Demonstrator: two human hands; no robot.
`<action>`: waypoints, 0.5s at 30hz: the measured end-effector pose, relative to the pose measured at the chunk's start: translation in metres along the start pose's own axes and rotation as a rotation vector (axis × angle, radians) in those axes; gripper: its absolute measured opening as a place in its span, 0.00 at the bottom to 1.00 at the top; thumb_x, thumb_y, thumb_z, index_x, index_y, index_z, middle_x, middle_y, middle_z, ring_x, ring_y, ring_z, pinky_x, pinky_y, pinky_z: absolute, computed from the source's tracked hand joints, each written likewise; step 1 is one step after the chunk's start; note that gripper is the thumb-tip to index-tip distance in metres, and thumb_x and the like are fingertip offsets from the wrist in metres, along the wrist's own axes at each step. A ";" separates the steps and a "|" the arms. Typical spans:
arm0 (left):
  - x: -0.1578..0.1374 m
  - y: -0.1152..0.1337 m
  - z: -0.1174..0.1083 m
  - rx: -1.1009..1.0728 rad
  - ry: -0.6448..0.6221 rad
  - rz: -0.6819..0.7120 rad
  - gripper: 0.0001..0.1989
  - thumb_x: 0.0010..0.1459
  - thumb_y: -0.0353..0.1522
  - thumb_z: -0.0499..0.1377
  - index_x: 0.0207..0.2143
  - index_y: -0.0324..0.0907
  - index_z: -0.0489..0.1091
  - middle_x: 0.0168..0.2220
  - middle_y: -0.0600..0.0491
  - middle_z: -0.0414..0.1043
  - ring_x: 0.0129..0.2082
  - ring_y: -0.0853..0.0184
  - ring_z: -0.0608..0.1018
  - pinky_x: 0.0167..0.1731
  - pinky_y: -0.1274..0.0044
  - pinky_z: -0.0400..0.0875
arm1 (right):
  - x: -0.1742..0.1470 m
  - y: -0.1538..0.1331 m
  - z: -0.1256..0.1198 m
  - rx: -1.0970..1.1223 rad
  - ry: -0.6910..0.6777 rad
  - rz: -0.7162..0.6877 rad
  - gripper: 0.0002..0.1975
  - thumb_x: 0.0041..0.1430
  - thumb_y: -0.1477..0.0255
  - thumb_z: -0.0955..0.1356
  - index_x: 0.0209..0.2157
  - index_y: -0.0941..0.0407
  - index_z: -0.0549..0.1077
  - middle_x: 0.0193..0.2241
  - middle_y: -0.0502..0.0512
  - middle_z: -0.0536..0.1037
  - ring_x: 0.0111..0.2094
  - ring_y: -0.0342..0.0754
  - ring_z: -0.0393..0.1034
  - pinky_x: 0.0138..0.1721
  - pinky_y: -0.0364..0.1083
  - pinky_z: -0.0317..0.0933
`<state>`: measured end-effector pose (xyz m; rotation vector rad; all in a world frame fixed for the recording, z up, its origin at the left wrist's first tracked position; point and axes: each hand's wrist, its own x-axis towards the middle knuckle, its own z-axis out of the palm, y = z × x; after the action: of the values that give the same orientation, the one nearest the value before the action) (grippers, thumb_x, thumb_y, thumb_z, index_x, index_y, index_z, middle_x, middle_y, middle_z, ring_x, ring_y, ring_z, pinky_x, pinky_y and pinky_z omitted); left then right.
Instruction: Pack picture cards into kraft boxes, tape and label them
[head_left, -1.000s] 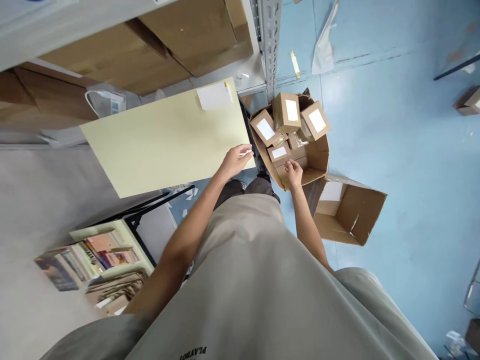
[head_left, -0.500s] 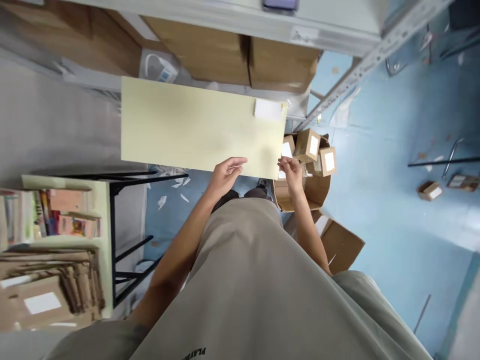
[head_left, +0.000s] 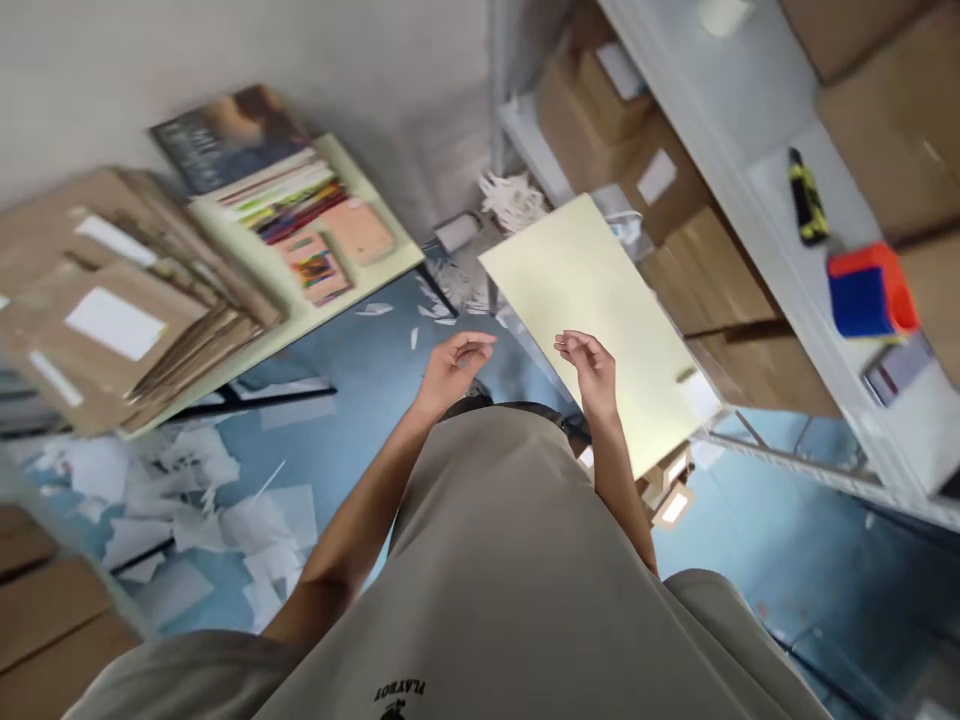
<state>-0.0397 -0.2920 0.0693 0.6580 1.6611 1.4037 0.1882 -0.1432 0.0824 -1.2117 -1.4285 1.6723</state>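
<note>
My left hand point(head_left: 455, 374) hangs in front of my body above the blue floor, fingers loosely bent and thumb a little apart. Nothing shows in it. On the other side, my right hand point(head_left: 591, 372) is half curled, also with nothing visible between its fingers. Behind that hand lies a pale yellow tabletop point(head_left: 600, 290), with a white slip point(head_left: 700, 393) at its near right corner. Farther left, another pale table point(head_left: 300, 298) carries books point(head_left: 281, 205), pink boxed items point(head_left: 319, 268) and a pile of flat cardboard mailers point(head_left: 150, 290); both hands are apart from it.
A metal shelf point(head_left: 795, 200) along the right holds cardboard boxes point(head_left: 712, 270), a yellow-black cutter point(head_left: 808, 195), an orange and blue item point(head_left: 870, 290) and a phone-like object point(head_left: 896, 368). Paper sheets point(head_left: 217, 520) litter the floor at left. Small labelled boxes point(head_left: 673, 505) stand beyond my right forearm.
My view and body have turned left: the small yellow tabletop has swung to the right, and the table with books and mailers has come into fuller view. Both hands stay empty.
</note>
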 end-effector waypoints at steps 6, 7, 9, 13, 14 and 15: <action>-0.010 0.010 -0.105 -0.098 0.313 0.015 0.25 0.66 0.56 0.74 0.50 0.46 0.85 0.57 0.42 0.90 0.60 0.50 0.89 0.69 0.56 0.82 | 0.054 -0.024 0.125 -0.118 -0.288 -0.004 0.29 0.66 0.39 0.80 0.51 0.49 0.87 0.52 0.60 0.93 0.56 0.62 0.89 0.66 0.65 0.81; -0.012 0.009 -0.117 -0.103 0.366 0.006 0.27 0.66 0.57 0.74 0.51 0.46 0.84 0.57 0.42 0.90 0.61 0.50 0.88 0.69 0.56 0.82 | 0.061 -0.027 0.143 -0.132 -0.338 -0.006 0.29 0.65 0.39 0.80 0.51 0.48 0.87 0.52 0.60 0.93 0.55 0.61 0.89 0.66 0.65 0.81; -0.014 0.003 -0.138 -0.110 0.457 -0.012 0.30 0.67 0.60 0.73 0.53 0.46 0.84 0.59 0.41 0.89 0.63 0.48 0.87 0.70 0.54 0.82 | 0.075 -0.031 0.177 -0.149 -0.437 -0.014 0.28 0.65 0.39 0.81 0.50 0.48 0.87 0.52 0.59 0.93 0.55 0.61 0.90 0.66 0.63 0.81; -0.005 -0.013 -0.166 -0.097 0.573 -0.040 0.44 0.65 0.68 0.71 0.69 0.51 0.77 0.77 0.38 0.75 0.81 0.41 0.73 0.79 0.48 0.72 | 0.105 -0.031 0.237 -0.158 -0.609 -0.021 0.27 0.67 0.39 0.80 0.50 0.47 0.88 0.52 0.58 0.93 0.54 0.59 0.90 0.65 0.62 0.82; 0.001 -0.016 -0.173 -0.084 0.593 -0.047 0.50 0.63 0.70 0.71 0.76 0.55 0.72 0.83 0.39 0.65 0.86 0.39 0.64 0.82 0.46 0.65 | 0.113 -0.030 0.251 -0.158 -0.640 -0.021 0.28 0.67 0.38 0.80 0.50 0.47 0.88 0.51 0.58 0.93 0.54 0.59 0.90 0.65 0.61 0.82; 0.008 -0.018 -0.180 -0.066 0.613 -0.056 0.56 0.60 0.71 0.72 0.81 0.59 0.65 0.88 0.42 0.54 0.90 0.39 0.53 0.85 0.44 0.58 | 0.123 -0.028 0.265 -0.158 -0.665 -0.020 0.29 0.66 0.37 0.80 0.50 0.47 0.88 0.51 0.58 0.93 0.53 0.59 0.90 0.64 0.61 0.82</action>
<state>-0.1950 -0.3838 0.0530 0.1363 2.0619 1.7180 -0.1049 -0.1341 0.0776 -0.7277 -1.9788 2.0894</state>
